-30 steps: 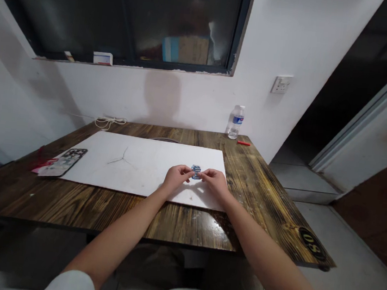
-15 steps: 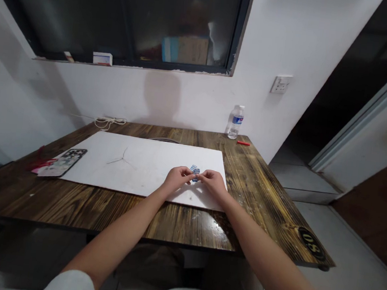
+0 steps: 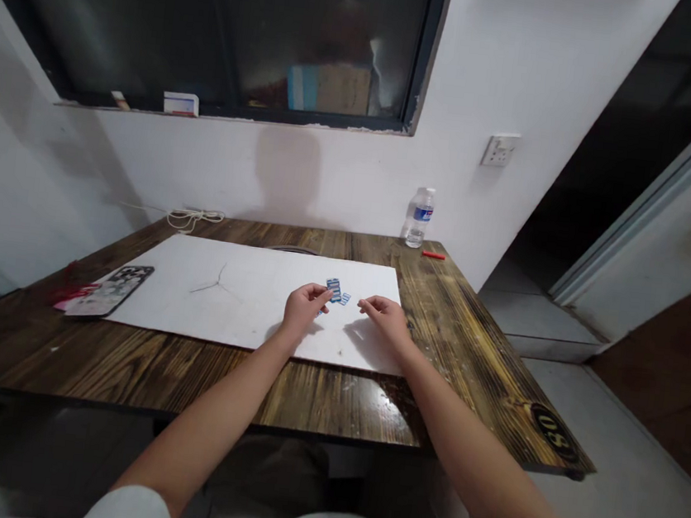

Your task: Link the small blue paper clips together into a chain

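My left hand [image 3: 303,311] pinches a small blue-and-white striped card [image 3: 333,289] between thumb and fingers, tilted above the white board [image 3: 267,292]. Another small piece with blue stripes [image 3: 346,299] lies on the board just right of that card. A bit of blue also shows under my left fingers; what it belongs to is hidden. To the right, apart from the card, my right hand [image 3: 385,318] has thumb and forefinger pressed together. Whatever may be between those fingertips is too small to make out.
Thin dark twig-like strands [image 3: 216,283] lie on the board. A patterned phone-like case [image 3: 110,292] rests at its left edge. Behind are a bundled white cable [image 3: 194,217], a water bottle [image 3: 420,218] and a red stick-shaped object [image 3: 433,255] on the wooden table [image 3: 471,365].
My hands have moved apart. The striped card went left and up with my left hand, showing its face. My right hand has let go of it and drawn slightly right.
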### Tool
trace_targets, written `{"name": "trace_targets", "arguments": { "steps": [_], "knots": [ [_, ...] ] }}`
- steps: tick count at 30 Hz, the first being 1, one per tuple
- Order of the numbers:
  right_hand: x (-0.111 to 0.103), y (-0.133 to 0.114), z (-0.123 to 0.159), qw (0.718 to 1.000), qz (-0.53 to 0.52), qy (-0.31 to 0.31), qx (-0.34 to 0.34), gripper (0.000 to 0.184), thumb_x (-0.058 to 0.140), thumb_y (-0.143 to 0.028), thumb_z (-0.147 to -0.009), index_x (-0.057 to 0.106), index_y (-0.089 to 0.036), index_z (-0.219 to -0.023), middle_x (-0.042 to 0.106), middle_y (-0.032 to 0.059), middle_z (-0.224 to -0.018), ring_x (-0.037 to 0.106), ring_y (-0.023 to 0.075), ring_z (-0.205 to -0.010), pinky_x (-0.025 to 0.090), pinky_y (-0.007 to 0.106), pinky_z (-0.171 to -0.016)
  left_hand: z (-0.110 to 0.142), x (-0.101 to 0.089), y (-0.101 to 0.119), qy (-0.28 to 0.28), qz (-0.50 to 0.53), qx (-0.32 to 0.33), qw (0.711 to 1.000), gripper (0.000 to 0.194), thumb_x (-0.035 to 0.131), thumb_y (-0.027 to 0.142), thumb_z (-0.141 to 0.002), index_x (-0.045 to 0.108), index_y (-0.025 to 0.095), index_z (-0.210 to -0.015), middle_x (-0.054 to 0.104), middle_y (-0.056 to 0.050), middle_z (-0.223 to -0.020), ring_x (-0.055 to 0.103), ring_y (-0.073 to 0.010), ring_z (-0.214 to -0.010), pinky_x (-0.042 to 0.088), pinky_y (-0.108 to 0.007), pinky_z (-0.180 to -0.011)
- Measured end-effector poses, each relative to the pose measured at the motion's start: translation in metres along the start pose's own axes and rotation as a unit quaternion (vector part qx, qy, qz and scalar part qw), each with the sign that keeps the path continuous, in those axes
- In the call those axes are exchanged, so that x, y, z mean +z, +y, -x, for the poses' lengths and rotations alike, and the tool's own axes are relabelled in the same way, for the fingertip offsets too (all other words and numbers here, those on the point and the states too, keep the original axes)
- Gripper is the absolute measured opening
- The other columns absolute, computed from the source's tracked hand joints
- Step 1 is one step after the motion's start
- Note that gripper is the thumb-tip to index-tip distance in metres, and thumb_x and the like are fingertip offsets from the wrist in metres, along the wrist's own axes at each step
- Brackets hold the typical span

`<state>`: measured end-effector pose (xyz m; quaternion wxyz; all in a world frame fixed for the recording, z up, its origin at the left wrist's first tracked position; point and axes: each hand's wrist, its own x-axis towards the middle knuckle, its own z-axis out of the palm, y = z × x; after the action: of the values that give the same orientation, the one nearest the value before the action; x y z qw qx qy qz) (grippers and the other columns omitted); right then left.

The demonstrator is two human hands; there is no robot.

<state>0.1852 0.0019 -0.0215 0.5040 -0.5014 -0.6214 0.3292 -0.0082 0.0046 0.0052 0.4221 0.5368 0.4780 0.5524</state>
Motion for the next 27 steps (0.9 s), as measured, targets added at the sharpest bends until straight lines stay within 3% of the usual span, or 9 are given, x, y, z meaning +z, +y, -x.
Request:
{"name": "trace_targets", "arguments": {
  "steps": [8, 16, 23, 27],
  "knots": [
    [-0.005, -0.009, 0.002, 0.987, 0.15, -0.017, -0.053, 0.016, 0.06, -0.032, -0.079, 0.071, -0.02, -0.079, 0.071, 0.0033, -0.08, 0.058, 0.0158, -0.067, 0.041, 0.026, -0.064, -0.004, -0.003, -0.001, 0.025, 0.026, -0.002, 0.999, 0.034, 0.076, 0.045, -0.061, 0.066, 0.016, -0.077, 0.066, -0.001, -0.065, 0.056, -0.0105, -0.049, 0.039, -0.021, -0.047],
    [-0.001, -0.037, -0.005, 0.942, 0.315, -0.08, -0.082, 0.013, 0.061, -0.027, -0.083, 0.073, -0.022, -0.085, 0.072, 0.0042, -0.085, 0.062, 0.0184, -0.076, 0.038, 0.027, -0.066, -0.003, -0.004, 0.003, 0.03, 0.033, 0.0, 0.999, 0.034, 0.075, 0.044, -0.061, 0.065, 0.015, -0.078, 0.067, -0.002, -0.069, 0.056, -0.0097, -0.048, 0.04, -0.021, -0.047],
    [0.011, -0.034, -0.04, 0.932, 0.353, -0.084, -0.015, 0.017, 0.064, -0.035, -0.081, 0.074, -0.023, -0.087, 0.072, 0.0077, -0.09, 0.062, 0.0219, -0.079, 0.037, 0.028, -0.064, -0.002, -0.005, 0.006, 0.033, 0.022, -0.001, 0.999, 0.035, 0.074, 0.045, -0.063, 0.066, 0.016, -0.08, 0.068, -0.003, -0.072, 0.056, -0.0099, -0.049, 0.041, -0.021, -0.046],
    [0.021, -0.02, -0.044, 0.927, 0.367, -0.074, 0.02, 0.031, 0.069, -0.041, -0.077, 0.072, -0.02, -0.101, 0.069, 0.0118, -0.101, 0.06, 0.0247, -0.091, 0.039, 0.03, -0.071, -0.002, -0.005, 0.006, 0.037, 0.025, -0.003, 0.999, 0.035, 0.074, 0.045, -0.062, 0.065, 0.016, -0.079, 0.067, -0.002, -0.07, 0.056, -0.0096, -0.049, 0.041, -0.021, -0.047]
  ]
}}
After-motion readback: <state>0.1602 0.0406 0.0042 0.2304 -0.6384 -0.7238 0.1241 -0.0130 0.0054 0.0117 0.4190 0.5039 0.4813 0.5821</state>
